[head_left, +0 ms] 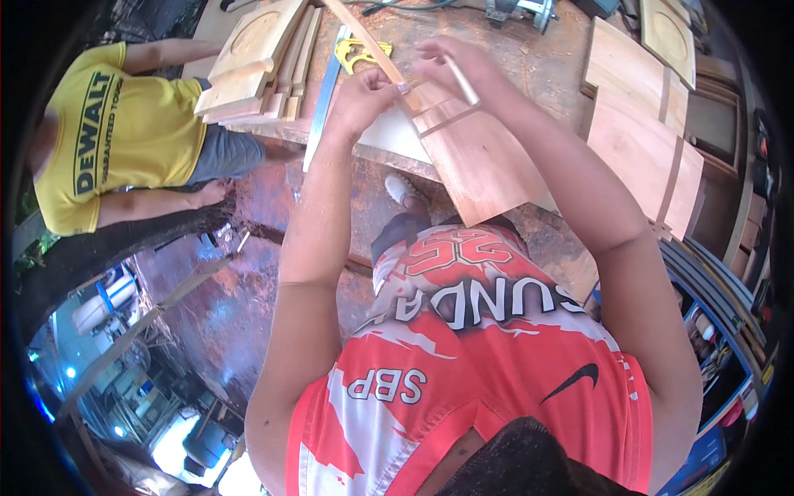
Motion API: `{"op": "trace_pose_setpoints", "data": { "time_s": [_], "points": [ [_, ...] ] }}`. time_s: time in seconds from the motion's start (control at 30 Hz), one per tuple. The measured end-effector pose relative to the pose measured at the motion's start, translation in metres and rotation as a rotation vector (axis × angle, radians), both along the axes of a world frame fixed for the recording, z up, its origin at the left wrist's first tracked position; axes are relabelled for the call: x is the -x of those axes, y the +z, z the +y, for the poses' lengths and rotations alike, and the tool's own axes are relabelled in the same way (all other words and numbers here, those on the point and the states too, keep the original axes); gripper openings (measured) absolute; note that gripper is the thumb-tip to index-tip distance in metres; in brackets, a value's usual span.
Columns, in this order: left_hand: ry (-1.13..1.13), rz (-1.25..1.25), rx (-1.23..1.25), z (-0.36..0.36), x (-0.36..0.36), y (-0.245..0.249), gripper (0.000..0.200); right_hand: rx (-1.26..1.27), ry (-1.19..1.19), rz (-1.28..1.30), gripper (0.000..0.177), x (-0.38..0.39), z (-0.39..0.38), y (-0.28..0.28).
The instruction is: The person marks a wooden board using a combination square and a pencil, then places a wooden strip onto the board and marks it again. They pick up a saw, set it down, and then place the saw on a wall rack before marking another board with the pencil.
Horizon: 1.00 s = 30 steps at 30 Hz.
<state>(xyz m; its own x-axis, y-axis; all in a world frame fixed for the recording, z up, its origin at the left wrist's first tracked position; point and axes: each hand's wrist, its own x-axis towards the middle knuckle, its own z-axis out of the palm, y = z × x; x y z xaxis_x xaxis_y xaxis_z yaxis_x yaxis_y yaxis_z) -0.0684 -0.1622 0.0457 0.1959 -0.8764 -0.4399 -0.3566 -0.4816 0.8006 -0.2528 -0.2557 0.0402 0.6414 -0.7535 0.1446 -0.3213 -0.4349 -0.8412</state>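
Observation:
My left hand (361, 97) presses its fingertips on the end of a thin wooden strip (361, 41) where it meets a reddish plywood panel (480, 165). The panel rests on the workbench (529, 50) and hangs over its near edge toward my waist. My right hand (451, 62) is closed around a pale pencil-like stick (463, 81), whose tip points down at the panel beside the strip. Both hands are close together above the panel's far end.
A stack of cut wooden pieces (256, 58) lies on the bench's left part beside a long metal ruler (324, 99) and a yellow-handled tool (357, 54). More plywood panels (653, 140) stand at the right. A person in a yellow shirt (116, 132) bends at the left.

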Motion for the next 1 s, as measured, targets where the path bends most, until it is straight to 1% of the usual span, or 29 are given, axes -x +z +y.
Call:
{"op": "trace_pose_setpoints", "data": {
  "time_s": [0.03, 0.07, 0.1, 0.17, 0.2, 0.23, 0.27, 0.3, 0.33, 0.37, 0.4, 0.43, 0.47, 0.5, 0.57, 0.6, 0.67, 0.7, 0.73, 0.77, 0.8, 0.83, 0.9, 0.93, 0.97, 1.0],
  "points": [
    [-0.048, 0.002, 0.097, -0.003, 0.010, 0.015, 0.020, 0.063, -0.004, -0.019, 0.052, 0.002, 0.013, 0.004],
    [-0.092, 0.003, 0.196, -0.007, 0.021, 0.029, 0.021, -0.021, 0.056, -0.098, 0.054, 0.006, 0.019, 0.013],
    [-0.100, 0.003, 0.205, -0.014, 0.030, 0.038, 0.021, -0.012, 0.049, -0.098, 0.054, 0.011, 0.018, 0.025],
    [-0.431, -0.150, 0.251, -0.026, 0.047, 0.049, 0.028, -0.340, 0.020, -0.112, 0.049, 0.030, 0.012, 0.047],
    [-0.543, -0.238, 0.242, -0.035, 0.048, 0.050, 0.039, -0.216, -0.073, -0.098, 0.042, 0.042, 0.007, 0.046],
    [-0.557, -0.239, 0.255, -0.040, 0.050, 0.047, 0.039, -0.154, -0.238, -0.050, 0.038, 0.058, 0.006, 0.047],
    [-0.502, -0.359, 0.272, -0.043, 0.052, 0.038, 0.048, -0.091, -0.405, 0.000, 0.034, 0.073, 0.006, 0.053],
    [-0.444, -0.473, 0.292, -0.044, 0.055, 0.027, 0.058, -0.078, -0.424, 0.002, 0.034, 0.092, 0.000, 0.042],
    [-0.500, -0.528, 0.238, -0.042, 0.057, 0.012, 0.075, 0.055, -0.564, 0.099, 0.034, 0.109, -0.013, 0.020],
    [-0.520, -0.521, 0.257, -0.037, 0.065, 0.007, 0.075, 0.187, -0.705, 0.199, 0.036, 0.118, -0.020, 0.002],
    [-0.557, -0.659, 0.252, -0.028, 0.076, 0.004, 0.084, 0.195, -0.734, 0.205, 0.036, 0.119, -0.022, -0.008],
    [-0.590, -0.799, 0.251, -0.023, 0.081, 0.002, 0.094, 0.142, -0.777, 0.311, 0.041, 0.117, -0.023, -0.016],
    [-0.600, -0.775, 0.219, -0.024, 0.082, -0.001, 0.101, 0.085, -0.817, 0.415, 0.048, 0.114, -0.018, -0.011],
    [-0.619, -0.771, 0.240, -0.026, 0.081, -0.005, 0.101, 0.092, -0.844, 0.418, 0.048, 0.112, -0.010, -0.006],
    [-0.565, -0.706, 0.249, -0.031, 0.074, -0.009, 0.102, 0.277, -0.877, 0.361, 0.059, 0.105, 0.018, 0.005],
    [-0.577, -0.703, 0.267, -0.036, 0.071, -0.006, 0.102, 0.388, -0.803, 0.258, 0.060, 0.106, 0.037, 0.010],
    [-0.637, -0.546, 0.174, -0.044, 0.064, -0.001, 0.105, 0.478, -0.701, 0.208, 0.063, 0.108, 0.093, 0.021],
    [-0.647, -0.546, 0.186, -0.043, 0.058, 0.004, 0.105, 0.415, -0.709, 0.203, 0.065, 0.109, 0.131, 0.027],
    [-0.561, -0.568, 0.301, -0.041, 0.049, 0.011, 0.106, 0.352, -0.715, 0.193, 0.066, 0.109, 0.169, 0.030],
    [-0.467, -0.587, 0.411, -0.039, 0.040, 0.014, 0.107, 0.282, -0.794, 0.194, 0.065, 0.112, 0.204, 0.023],
    [-0.439, -0.540, 0.497, -0.036, 0.024, 0.012, 0.108, 0.209, -0.864, 0.193, 0.064, 0.111, 0.231, 0.014],
    [-0.438, -0.544, 0.500, -0.024, 0.015, 0.019, 0.108, 0.211, -0.863, 0.188, 0.064, 0.103, 0.247, 0.008],
    [-0.248, 0.043, 0.210, 0.022, -0.003, 0.041, 0.099, -0.516, -1.026, -0.368, 0.056, 0.086, 0.264, 0.001],
    [-0.112, 0.188, 0.187, 0.047, -0.003, 0.037, 0.090, -0.513, -1.017, -0.375, 0.056, 0.078, 0.258, 0.002],
    [0.026, 0.335, 0.163, 0.074, 0.004, 0.024, 0.083, -0.620, -0.887, -0.589, 0.052, 0.070, 0.246, 0.003],
    [0.065, 0.565, 0.229, 0.102, 0.009, 0.008, 0.076, -0.727, -0.746, -0.794, 0.048, 0.062, 0.232, 0.005]
  ]
}}
